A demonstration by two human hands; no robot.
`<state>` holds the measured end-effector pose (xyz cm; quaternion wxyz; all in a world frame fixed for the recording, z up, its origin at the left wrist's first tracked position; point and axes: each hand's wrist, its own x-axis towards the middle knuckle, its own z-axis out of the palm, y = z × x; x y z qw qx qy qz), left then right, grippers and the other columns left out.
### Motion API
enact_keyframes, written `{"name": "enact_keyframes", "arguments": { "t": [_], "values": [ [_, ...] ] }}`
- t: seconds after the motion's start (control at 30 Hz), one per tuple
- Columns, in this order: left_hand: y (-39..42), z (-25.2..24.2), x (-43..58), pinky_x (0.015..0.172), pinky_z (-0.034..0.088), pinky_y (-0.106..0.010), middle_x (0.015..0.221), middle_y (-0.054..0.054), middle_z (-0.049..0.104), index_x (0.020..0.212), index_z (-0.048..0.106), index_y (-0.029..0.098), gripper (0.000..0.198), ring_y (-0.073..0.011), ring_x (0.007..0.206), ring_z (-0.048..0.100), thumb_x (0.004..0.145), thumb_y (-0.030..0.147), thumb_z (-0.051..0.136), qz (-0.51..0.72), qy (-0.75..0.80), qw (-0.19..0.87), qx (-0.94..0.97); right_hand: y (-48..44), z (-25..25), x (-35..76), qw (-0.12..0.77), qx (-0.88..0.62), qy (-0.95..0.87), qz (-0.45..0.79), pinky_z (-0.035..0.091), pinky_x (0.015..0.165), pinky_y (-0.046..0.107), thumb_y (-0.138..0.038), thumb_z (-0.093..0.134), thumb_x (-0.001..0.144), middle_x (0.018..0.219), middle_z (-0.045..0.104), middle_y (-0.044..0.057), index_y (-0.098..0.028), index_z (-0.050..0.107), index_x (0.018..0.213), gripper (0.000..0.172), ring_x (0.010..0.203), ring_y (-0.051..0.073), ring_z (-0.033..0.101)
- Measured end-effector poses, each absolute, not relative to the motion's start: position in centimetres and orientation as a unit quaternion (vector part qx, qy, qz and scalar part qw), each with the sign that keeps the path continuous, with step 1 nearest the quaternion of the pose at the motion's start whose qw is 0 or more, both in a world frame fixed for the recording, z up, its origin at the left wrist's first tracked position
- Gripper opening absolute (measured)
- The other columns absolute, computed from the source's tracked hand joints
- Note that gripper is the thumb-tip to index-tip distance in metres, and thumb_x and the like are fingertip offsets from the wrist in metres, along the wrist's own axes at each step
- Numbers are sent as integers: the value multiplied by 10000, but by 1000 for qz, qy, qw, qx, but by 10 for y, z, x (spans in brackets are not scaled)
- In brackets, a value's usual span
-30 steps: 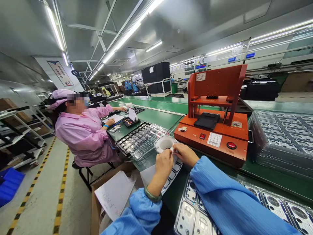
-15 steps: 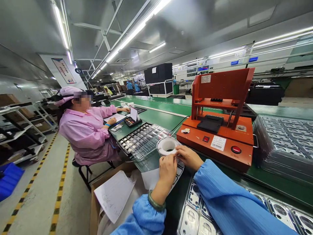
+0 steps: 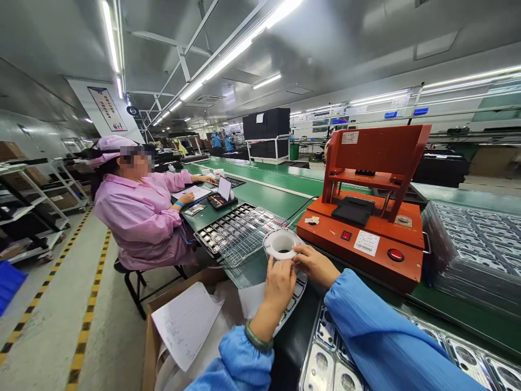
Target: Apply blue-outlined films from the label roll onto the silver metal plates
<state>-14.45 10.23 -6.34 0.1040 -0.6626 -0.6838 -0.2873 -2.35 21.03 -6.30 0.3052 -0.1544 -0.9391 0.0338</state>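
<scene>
Left hand [image 3: 280, 283] and right hand [image 3: 316, 266] come together, fingers bent inward, at the near rim of a white roll [image 3: 280, 237] just beyond them. Whether either pinches the rim or something small I cannot tell, since the fingers cover the spot. Below the left hand runs a strip with dark outlines [image 3: 296, 297]. Beyond the right hand stands an orange press [image 3: 382, 239]; nearer, under that arm, lies a tray of silvery parts [image 3: 311, 347].

Green bench [image 3: 268, 200] bears: orange press [image 3: 396, 233]; gridded tray [image 3: 228, 228]; clear tray stack [image 3: 480, 239]
</scene>
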Motion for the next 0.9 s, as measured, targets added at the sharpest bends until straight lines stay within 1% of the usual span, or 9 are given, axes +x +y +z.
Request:
{"name": "enact_keyframes", "arguments": {
  "t": [0.1,0.23,0.43,0.57,0.77,0.83,0.9],
  "values": [
    [101,-61,-144,1084,261,-431,870,-48,674,942,609,191,197,-188,872,617,864,133,438,-285,-700,104,-646,210,-64,-26,310,-159,-937,35,500,906,428,-116,616,814,1141,594,93,-201,645,790,93,1093,280,537],
    [100,-56,-141,1036,298,-475,897,-90,684,951,634,165,211,-235,902,610,892,217,438,-275,-734,96,-614,207,-65,-30,318,-165,-933,40,492,914,435,-75,630,785,1120,601,93,-195,649,782,122,1086,284,535],
    [103,-57,-141,1013,334,-373,837,-57,717,904,668,200,271,-187,815,642,918,221,398,-271,-755,54,-595,206,-65,-30,330,-164,-928,55,503,897,434,-96,632,798,1119,616,89,-203,648,762,115,1091,285,542],
    [106,-59,-143,973,361,-364,842,-56,728,897,676,203,245,-189,815,649,904,233,433,-281,-769,27,-574,206,-67,-30,337,-160,-925,66,498,915,433,-92,632,799,1138,626,92,-200,643,743,122,1126,276,535],
    [108,-60,-143,997,325,-355,814,-26,729,880,678,212,251,-162,799,647,904,244,430,-312,-772,-16,-553,209,-74,-33,346,-155,-921,87,471,965,427,-71,624,806,1190,610,100,-190,607,730,142,1176,250,510],
    [109,-59,-144,958,356,-332,799,-17,726,870,681,221,249,-159,799,646,900,247,436,-323,-775,-30,-543,210,-77,-34,345,-152,-921,95,465,974,416,-58,608,810,1202,603,102,-187,592,730,153,1185,239,505],
    [111,-59,-147,867,405,-302,798,-15,725,860,684,224,249,-157,774,645,898,254,440,-332,-777,-45,-534,211,-79,-34,345,-152,-921,102,458,982,409,-45,575,821,1215,593,104,-186,583,740,163,1199,228,493]
  ]
}}
